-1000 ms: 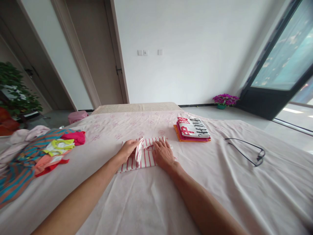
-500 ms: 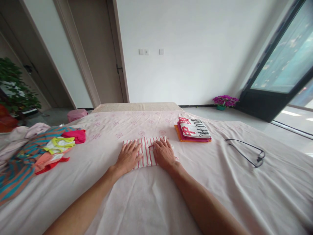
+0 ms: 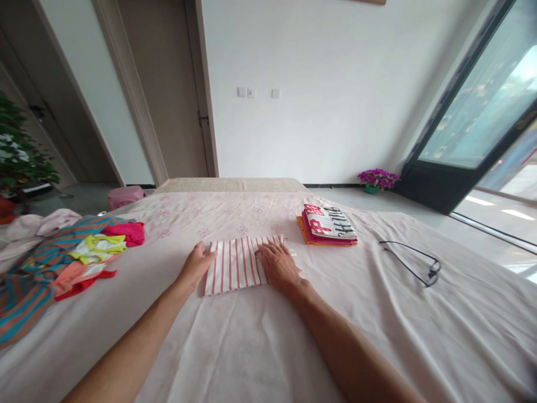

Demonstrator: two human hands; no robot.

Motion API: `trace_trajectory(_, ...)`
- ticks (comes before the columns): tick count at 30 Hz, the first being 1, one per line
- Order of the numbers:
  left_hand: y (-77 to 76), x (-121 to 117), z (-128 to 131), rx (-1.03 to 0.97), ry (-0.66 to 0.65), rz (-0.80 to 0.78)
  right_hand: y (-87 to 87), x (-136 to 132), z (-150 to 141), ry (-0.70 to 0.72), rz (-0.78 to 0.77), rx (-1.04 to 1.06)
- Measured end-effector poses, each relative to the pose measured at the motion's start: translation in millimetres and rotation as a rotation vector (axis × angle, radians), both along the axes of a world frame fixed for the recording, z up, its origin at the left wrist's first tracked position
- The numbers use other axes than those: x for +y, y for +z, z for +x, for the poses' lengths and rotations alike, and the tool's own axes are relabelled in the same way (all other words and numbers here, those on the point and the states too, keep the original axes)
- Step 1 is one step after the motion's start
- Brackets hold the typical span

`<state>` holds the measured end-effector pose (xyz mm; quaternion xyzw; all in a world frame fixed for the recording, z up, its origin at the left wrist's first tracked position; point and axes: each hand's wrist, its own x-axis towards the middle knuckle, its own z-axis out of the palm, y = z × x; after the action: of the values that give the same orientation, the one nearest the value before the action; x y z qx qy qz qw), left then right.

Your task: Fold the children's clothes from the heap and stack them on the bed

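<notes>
A white garment with red stripes (image 3: 237, 264), folded to a flat rectangle, lies in front of me on the bed-like surface. At its left edge is my left hand (image 3: 196, 267), closed on the cloth, with the thumb over the top and the other fingertips partly hidden. My right hand (image 3: 281, 267) rests open and flat on the garment's right part, fingers spread. Small bits of the garment stick out beyond that hand.
To the right sits a stack of folded clothes (image 3: 329, 224), and further right lie black-framed glasses (image 3: 432, 268). A heap of loose clothes (image 3: 79, 257) covers the left side. Under everything is a pale pink sheet (image 3: 235, 347). A pink stool (image 3: 126, 196) stands beyond the left edge.
A raised flap on the garment's left part was laid down, and my left hand pressed it flat. That hand has since moved left to the edge. My right hand stayed in place.
</notes>
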<state>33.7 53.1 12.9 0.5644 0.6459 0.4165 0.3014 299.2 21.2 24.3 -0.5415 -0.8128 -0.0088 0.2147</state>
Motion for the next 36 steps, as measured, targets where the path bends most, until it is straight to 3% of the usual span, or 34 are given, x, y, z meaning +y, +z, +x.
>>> trace_trajectory(6,14.9,-19,2,-0.402,-0.193,-0.23,14.4,4,8,-0.133,0.04,0.067)
trace_trajectory(9,17.1,-21,5,-0.524,-0.17,-0.273,18.3,-1,7,-0.083,0.042,0.028)
trace_trajectory(12,18.6,-20,-8,-0.571,-0.117,-0.247,15.2,-7,3,-0.013,0.026,-0.046)
trace_trajectory(17,21.6,-24,-60,-0.575,-0.081,-0.245,2.0,-8,-5,0.09,-0.126,-0.125)
trace_trajectory(21,19.2,-31,-86,-0.538,-0.116,-0.272,1.2,-1,-7,0.067,-0.104,0.027)
trace_trajectory(24,16.2,-33,-88,-0.52,-0.1,-0.239,8.6,2,0,0.049,-0.068,0.2)
trace_trajectory(27,15.4,-33,-86,-0.488,-0.104,-0.229,19.3,1,13,0.044,-0.233,0.282)
trace_trajectory(32,15.6,-33,-87,-0.465,-0.096,-0.24,33.1,-3,26,0.025,-0.559,0.182)
trace_trajectory(36,12.3,-32,-88,-0.463,-0.088,-0.208,36.1,-7,19,-0.063,-0.553,0.028)
